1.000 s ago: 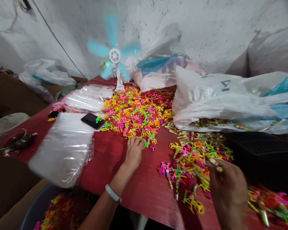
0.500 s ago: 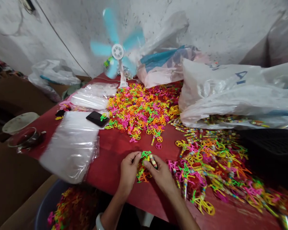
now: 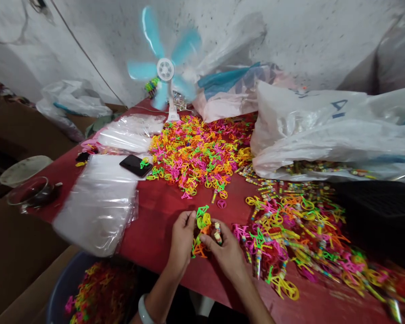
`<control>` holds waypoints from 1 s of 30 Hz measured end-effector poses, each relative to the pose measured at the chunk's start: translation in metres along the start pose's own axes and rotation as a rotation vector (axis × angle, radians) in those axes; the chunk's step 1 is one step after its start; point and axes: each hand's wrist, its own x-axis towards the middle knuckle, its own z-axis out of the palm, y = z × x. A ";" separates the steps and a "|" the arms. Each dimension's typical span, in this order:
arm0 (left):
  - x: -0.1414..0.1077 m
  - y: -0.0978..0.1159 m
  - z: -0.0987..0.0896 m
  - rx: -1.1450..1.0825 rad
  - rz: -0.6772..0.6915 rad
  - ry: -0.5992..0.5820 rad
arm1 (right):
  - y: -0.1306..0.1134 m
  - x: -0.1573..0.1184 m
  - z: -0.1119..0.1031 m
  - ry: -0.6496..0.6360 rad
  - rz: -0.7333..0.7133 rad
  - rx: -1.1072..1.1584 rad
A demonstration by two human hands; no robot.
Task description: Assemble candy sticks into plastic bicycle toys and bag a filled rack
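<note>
Near the table's front edge, my left hand [image 3: 182, 236] has its thumb and fingertips pinched at a bright green plastic toy-bike frame [image 3: 203, 209]. Just beside it, my right hand [image 3: 227, 253] is curled around short tubes with a multicoloured pattern [image 3: 218, 234]. Its thumb presses toward orange and yellow plastic pieces between the hands. Yellow wheel-shaped pieces [image 3: 204, 220] hang just below the green frame. Orange pieces [image 3: 199, 248] lie low between my palms. My fingers hide part of this cluster, so which pieces are joined is unclear.
A heap of small coloured plastic parts [image 3: 195, 155] lies ahead; toy parts mixed with tubes [image 3: 286, 234] spread right. Left are clear plastic bags [image 3: 97, 207] and a phone [image 3: 132, 164]. Behind, a fan [image 3: 165, 69] spins beside a white sack [image 3: 324, 130]. A basin [image 3: 54, 288] stands below.
My hands have drawn slightly apart at the fingertips, showing more yellow and orange pieces between them. The tubes in my right hand have tilted and moved slightly lower.
</note>
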 end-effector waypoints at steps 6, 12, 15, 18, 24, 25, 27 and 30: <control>-0.003 0.001 0.000 -0.202 -0.155 -0.055 | -0.001 0.008 -0.007 -0.063 0.089 0.074; -0.003 0.003 0.000 -0.269 -0.198 -0.061 | 0.002 0.010 -0.016 -0.067 0.035 0.044; -0.004 0.006 0.000 -0.267 -0.217 -0.099 | 0.002 0.008 -0.016 -0.086 0.038 0.043; -0.005 0.012 -0.004 -0.206 -0.226 -0.193 | 0.001 0.007 -0.018 -0.146 0.092 0.106; -0.012 0.015 -0.004 -0.008 -0.098 -0.264 | -0.002 0.008 -0.024 -0.236 0.204 0.528; -0.012 0.014 -0.004 0.024 -0.070 -0.244 | -0.002 0.009 -0.024 -0.232 0.214 0.553; -0.011 0.013 -0.006 0.058 -0.034 -0.196 | -0.003 0.009 -0.025 -0.161 0.207 0.510; 0.001 0.015 -0.019 0.133 0.075 -0.019 | -0.003 0.010 -0.026 0.002 0.148 0.257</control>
